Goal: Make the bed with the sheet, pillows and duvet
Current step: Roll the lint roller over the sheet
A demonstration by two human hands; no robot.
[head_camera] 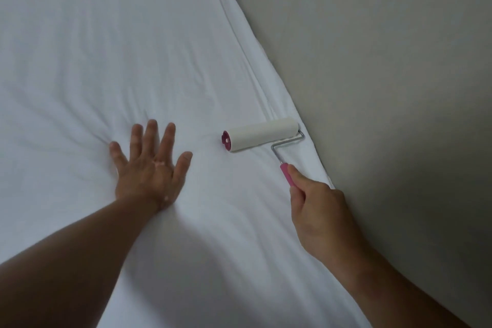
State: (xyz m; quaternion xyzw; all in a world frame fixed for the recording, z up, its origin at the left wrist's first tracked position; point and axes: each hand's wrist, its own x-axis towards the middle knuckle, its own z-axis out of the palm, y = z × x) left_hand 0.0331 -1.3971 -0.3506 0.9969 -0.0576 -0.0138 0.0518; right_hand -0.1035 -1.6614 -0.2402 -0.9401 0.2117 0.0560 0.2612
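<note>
We see the left hand laid flat on the white sheet, fingers straight and spread, palm pressing the cloth so that creases fan out from under it. The right hand is curled round the pink handle of a lint roller, index finger laid along the grip. The roller's white drum lies on the sheet just beside the edge of the bed, to the right of the left hand and apart from it. The sheet covers all of the bed that we can see and meets a plain grey wall along a folded seam at the right. We judge the step to be cleaning and smoothing the sheet before the other bedding goes on. Several things could go wrong from here. The sticky drum may lift or bunch the loose cloth if it is pushed across the creases. A stroke toward the wall may run off the edge and pull the tucked seam loose. The pressing palm may set new wrinkles if it shifts. Neither pillows nor duvet are in view. The head, the foot and the near side of the bed are cut off, and we cannot tell how well the sheet is tucked against the wall.
</note>
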